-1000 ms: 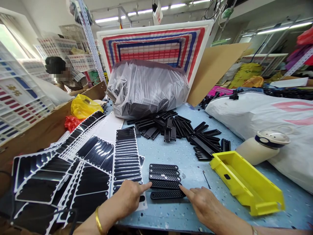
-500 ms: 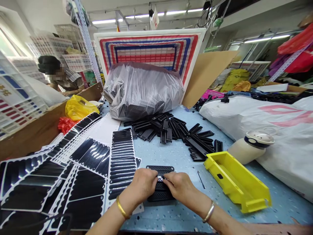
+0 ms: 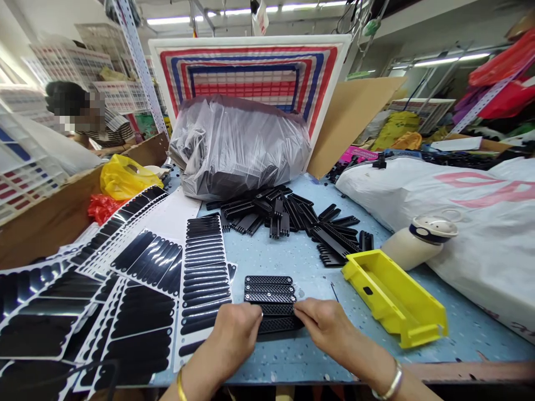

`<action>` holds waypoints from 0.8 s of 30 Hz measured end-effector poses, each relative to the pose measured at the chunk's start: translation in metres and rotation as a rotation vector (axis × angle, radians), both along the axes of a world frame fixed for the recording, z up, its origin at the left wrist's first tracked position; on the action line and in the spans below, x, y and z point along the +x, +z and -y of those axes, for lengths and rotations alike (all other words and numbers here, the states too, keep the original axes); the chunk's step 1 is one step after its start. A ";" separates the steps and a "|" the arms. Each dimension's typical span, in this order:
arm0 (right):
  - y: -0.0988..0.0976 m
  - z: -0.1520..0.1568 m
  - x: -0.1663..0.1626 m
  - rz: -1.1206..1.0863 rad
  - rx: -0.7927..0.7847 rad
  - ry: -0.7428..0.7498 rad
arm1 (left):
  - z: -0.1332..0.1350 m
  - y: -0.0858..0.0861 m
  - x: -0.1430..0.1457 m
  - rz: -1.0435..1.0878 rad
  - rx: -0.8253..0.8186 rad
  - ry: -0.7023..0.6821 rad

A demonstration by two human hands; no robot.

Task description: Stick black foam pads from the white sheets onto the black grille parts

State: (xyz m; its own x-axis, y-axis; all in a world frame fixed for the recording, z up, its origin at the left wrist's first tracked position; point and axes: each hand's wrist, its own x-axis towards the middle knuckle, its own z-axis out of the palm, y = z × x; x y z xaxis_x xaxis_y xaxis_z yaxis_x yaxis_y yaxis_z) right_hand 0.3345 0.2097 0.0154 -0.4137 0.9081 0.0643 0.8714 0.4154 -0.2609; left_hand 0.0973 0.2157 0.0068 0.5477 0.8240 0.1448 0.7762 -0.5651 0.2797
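Several black strips with a textured, cross-hatched top point(image 3: 268, 288) lie in a row on the table before me, with small round dots at their ends. My left hand point(image 3: 238, 332) is closed at the left end of one black textured strip point(image 3: 276, 309) in the near part of the row. At the same strip's right end, the thumb and fingers of my right hand point(image 3: 328, 323) are pinched together. The fingertips partly hide both ends. Left of the row lies a white sheet of glossy black rounded stickers point(image 3: 203, 278).
More sticker sheets point(image 3: 142, 323) overlap at the left. A pile of black plastic pieces point(image 3: 278, 214) lies behind, before a grey plastic bag point(image 3: 246, 147). To the right are a yellow bin point(image 3: 393, 301), a bottle point(image 3: 413, 245) and a white sack point(image 3: 480, 223). A person point(image 3: 104, 122) is at far left.
My hands have moved apart, from the middle of the strips out to their two ends. More of the textured tops now shows between them. The whole view has shifted slightly.
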 end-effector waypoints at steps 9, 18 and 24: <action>-0.024 0.023 0.003 -0.029 0.140 0.050 | 0.025 -0.032 -0.006 0.256 0.273 0.001; -0.032 0.043 0.015 -0.064 0.205 0.015 | 0.027 -0.032 -0.004 0.330 0.284 0.013; -0.035 0.038 0.015 -0.101 0.168 0.003 | 0.027 -0.035 -0.005 0.343 0.316 0.009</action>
State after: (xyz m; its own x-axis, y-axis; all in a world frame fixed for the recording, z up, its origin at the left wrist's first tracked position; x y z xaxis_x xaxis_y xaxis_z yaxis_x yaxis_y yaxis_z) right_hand 0.3492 0.1715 -0.0200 -0.4004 0.8797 0.2565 0.8427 0.4635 -0.2740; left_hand 0.0924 0.1886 -0.0282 0.4176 0.7146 0.5611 0.6739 -0.6579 0.3363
